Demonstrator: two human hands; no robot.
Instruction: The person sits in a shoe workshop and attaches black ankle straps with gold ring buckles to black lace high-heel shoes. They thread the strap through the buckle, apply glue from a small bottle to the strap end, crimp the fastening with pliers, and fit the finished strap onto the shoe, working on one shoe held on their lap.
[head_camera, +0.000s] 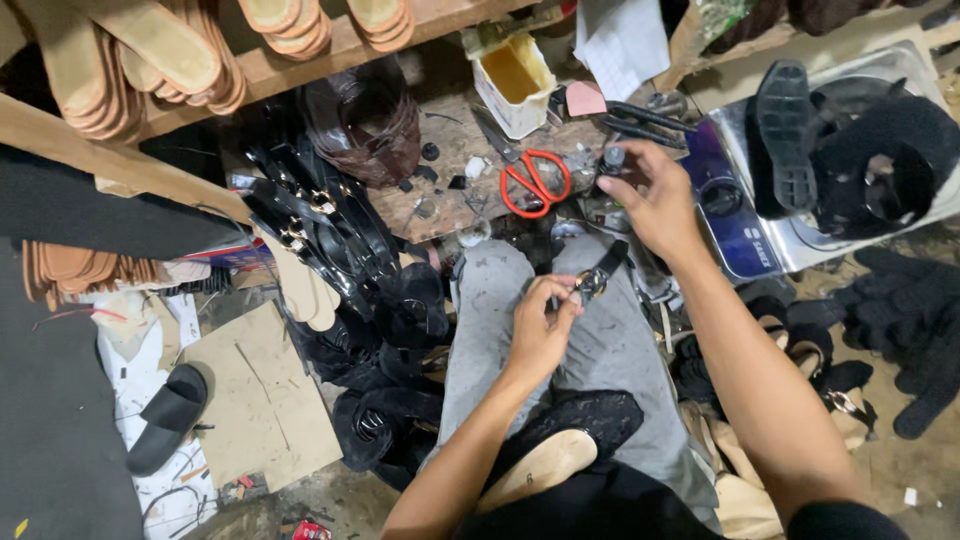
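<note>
My left hand (541, 328) pinches a black strap with a metal buckle (596, 279) over my grey-trousered lap. My right hand (650, 196) reaches forward to the cluttered wooden work board (455, 190), its fingers on a small dark object (612, 158) next to red-handled scissors (534, 182). A black lace shoe upper and a tan insole (552, 452) rest on my lap near my left forearm.
Black buckled straps (315, 225) pile up at the left of the board. A cream glue tub (513, 82) stands behind the scissors. Tan soles (150, 60) lie on the shelf above. A metal machine (770, 240) with black shoes (860, 150) is at the right. Cardboard (262, 395) and a black slide sandal (168, 415) lie on the floor.
</note>
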